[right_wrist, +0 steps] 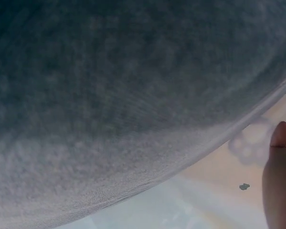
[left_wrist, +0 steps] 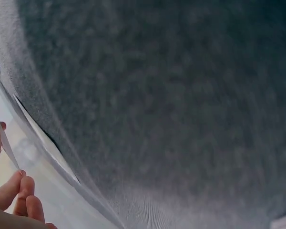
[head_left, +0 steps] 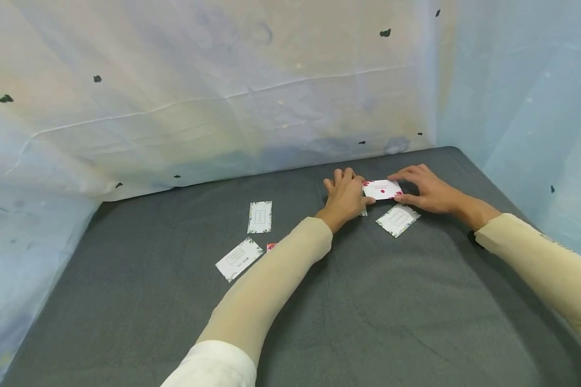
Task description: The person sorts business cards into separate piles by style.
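A white card with red floral corners [head_left: 382, 189] sits at the far middle of the grey cloth table [head_left: 368, 312]. My left hand [head_left: 351, 192] grips its left end, fingers curled over the far edge and thumb at the near edge. My right hand [head_left: 409, 187] pinches its right end between fingers and thumb. In the left wrist view a thin card edge [left_wrist: 5, 140] runs between my fingertips [left_wrist: 20, 191]. The right wrist view shows only a fingertip [right_wrist: 279, 138] against the cloth and backdrop.
A green-edged card [head_left: 398, 219] lies just in front of the held one. Two more cards [head_left: 260, 216] [head_left: 239, 259] lie left of my left forearm, which partly hides a red-printed card [head_left: 271, 246]. A pale plastic sheet [head_left: 222, 97] walls the back and sides.
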A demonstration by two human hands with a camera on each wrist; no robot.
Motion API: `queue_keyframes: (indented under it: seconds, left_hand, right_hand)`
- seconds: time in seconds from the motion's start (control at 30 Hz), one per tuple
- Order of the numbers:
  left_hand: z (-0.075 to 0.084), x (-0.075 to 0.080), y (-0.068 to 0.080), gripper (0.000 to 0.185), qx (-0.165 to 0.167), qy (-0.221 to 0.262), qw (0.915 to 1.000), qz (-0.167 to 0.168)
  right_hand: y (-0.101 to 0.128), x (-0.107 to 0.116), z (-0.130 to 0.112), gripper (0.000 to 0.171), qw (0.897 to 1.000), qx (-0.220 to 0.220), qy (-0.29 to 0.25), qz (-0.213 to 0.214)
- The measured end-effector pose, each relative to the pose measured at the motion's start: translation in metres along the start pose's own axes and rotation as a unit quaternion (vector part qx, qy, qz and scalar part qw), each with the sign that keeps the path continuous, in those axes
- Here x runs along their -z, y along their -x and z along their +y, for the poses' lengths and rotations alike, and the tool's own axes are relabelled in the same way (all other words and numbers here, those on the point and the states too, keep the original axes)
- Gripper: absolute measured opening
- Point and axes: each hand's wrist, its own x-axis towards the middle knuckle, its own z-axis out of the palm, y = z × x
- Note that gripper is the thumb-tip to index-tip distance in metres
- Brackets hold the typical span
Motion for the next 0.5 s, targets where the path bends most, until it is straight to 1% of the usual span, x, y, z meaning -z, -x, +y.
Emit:
queue_keyframes:
  seconds: [0.13, 0.23, 0.37, 0.5]
  left_hand:
    - [-0.005, 0.006, 0.0, 0.058, -0.008, 0.005, 1.0, -0.002]
    - [-0.013, 0.013, 0.0, 0.058, -0.023, 0.013, 0.9996, -0.001]
    - [-0.029, 0.021, 0.005, 0.058, -0.053, 0.026, 0.9982, 0.003]
    - [-0.048, 0.026, 0.014, 0.058, -0.073, 0.038, 0.9966, -0.009]
  right_hand:
    - [-0.002, 0.0, -0.001, 0.053, 1.0, -0.002, -0.001, 0.008]
    - [-0.004, 0.0, -0.006, 0.054, 1.0, -0.002, -0.007, 0.017]
    - [-0.008, -0.002, -0.018, 0.053, 1.0, 0.01, -0.011, 0.024]
    - [-0.013, -0.009, -0.034, 0.051, 1.0, 0.024, -0.003, 0.02]
